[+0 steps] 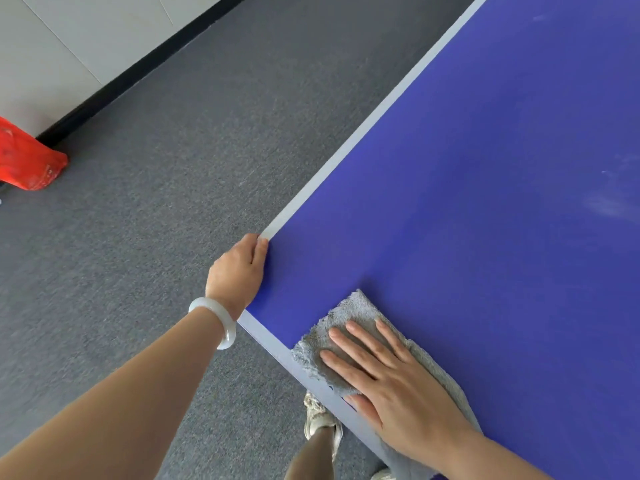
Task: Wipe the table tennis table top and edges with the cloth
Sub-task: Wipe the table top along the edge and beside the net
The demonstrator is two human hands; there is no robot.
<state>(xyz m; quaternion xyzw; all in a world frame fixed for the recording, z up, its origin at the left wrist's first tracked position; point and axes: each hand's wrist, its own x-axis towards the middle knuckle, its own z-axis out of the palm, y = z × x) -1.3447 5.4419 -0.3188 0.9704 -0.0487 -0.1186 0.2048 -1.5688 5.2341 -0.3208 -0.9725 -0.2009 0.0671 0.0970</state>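
- Here the cloth (pixel 349 323), grey and fluffy, lies flat on the table (pixel 485 168) close to its near corner. It covers part of the pale stripe along the near edge and runs back under the wrist toward the lower right.
- The right hand (pixel 394 386) lies palm down on the cloth, its fingers (pixel 353 346) straight and spread wide, pressing the fabric to the blue top.
- The table's top is deep blue, with a pale stripe along both edges that meet at the corner. Faint whitish smears show on the blue far to the right.
- The left hand (pixel 239 271) grips the table at that corner. The thumb is on top by the stripe and the other fingers bend down over the edge, their tips hidden beneath it.
- A pale, milky bracelet (pixel 218 320) sits on the left wrist, just beside the table's near edge.
- Below the near edge a light shoe (pixel 318 417) stands on the grey carpet (pixel 173 168), partly hidden by the table.
- The carpet fills the left half of the view, out to a black skirting (pixel 138 71) at the foot of a pale tiled wall (pixel 69 39).
- A red plastic bag (pixel 24 161) rests on the carpet at the far left, against the skirting, well apart from the table.
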